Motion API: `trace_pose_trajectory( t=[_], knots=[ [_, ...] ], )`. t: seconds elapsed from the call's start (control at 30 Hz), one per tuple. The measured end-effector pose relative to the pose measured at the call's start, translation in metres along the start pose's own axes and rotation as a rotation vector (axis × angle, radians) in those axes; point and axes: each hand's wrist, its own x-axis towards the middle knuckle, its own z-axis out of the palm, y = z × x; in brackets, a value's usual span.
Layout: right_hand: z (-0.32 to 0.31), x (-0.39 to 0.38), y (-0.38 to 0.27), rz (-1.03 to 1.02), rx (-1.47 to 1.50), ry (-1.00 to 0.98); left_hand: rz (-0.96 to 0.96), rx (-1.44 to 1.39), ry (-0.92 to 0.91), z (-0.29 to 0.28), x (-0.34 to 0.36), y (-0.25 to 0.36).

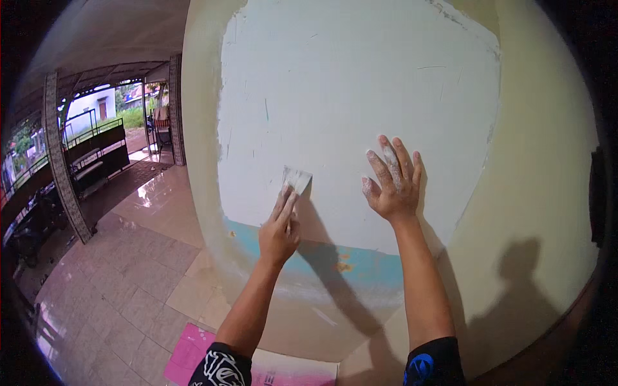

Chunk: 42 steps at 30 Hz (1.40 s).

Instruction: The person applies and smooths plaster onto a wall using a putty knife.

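Note:
My left hand is closed around a putty knife, its broad metal blade against the wall. A large patch of white filler covers much of the wall in front of me, with thin scratches and a ragged edge. My right hand lies on the white patch with its fingers spread, dusted with white powder and holding nothing. Below the patch runs a turquoise strip with small rusty-brown spots. The putty knife's handle is mostly hidden in my fingers.
Pink and white sheet material lies on the floor by the wall's foot. To the left stretches a tiled floor with a patterned pillar. Beyond it stand a dark gate and a chair. Shadows fall across the wall.

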Motion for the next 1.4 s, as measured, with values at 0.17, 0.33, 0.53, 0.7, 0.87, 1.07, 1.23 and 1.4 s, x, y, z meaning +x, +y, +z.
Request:
trace_pose_trajectory(
  t=[0.17, 0.33, 0.53, 0.7, 0.87, 1.07, 1.23, 1.4],
  knots=[
    [-0.012, 0.005, 0.01, 0.012, -0.011, -0.03, -0.125, -0.127, -0.129, 0.01, -0.05, 0.012],
    [-0.002, 0.007, -0.004, 0.022, 0.018, -0.016, -0.16, -0.06, -0.157, 0.002, -0.063, -0.005],
    [-0.004, -0.001, 0.006, 0.005, -0.031, -0.012, -0.033, -0.077, -0.054, 0.009, 0.015, 0.018],
    [-0.001, 0.012, -0.006, 0.023, -0.008, 0.007, -0.028, -0.001, -0.071, 0.01, -0.111, -0.022],
    [-0.004, 0.004, 0.003, 0.002, -0.024, 0.008, -0.063, 0.004, -0.075, 0.013, -0.021, 0.009],
    [-0.007, 0.002, 0.007, 0.003, -0.007, -0.015, -0.005, -0.005, -0.019, 0.015, -0.042, -0.004],
    [0.003, 0.004, 0.003, -0.001, 0.0, 0.018, -0.098, 0.053, -0.099, -0.005, -0.111, -0.032],
    [-0.001, 0.002, 0.007, -0.006, -0.032, 0.008, -0.1, -0.068, -0.003, -0.005, 0.008, 0.003]
  ],
)
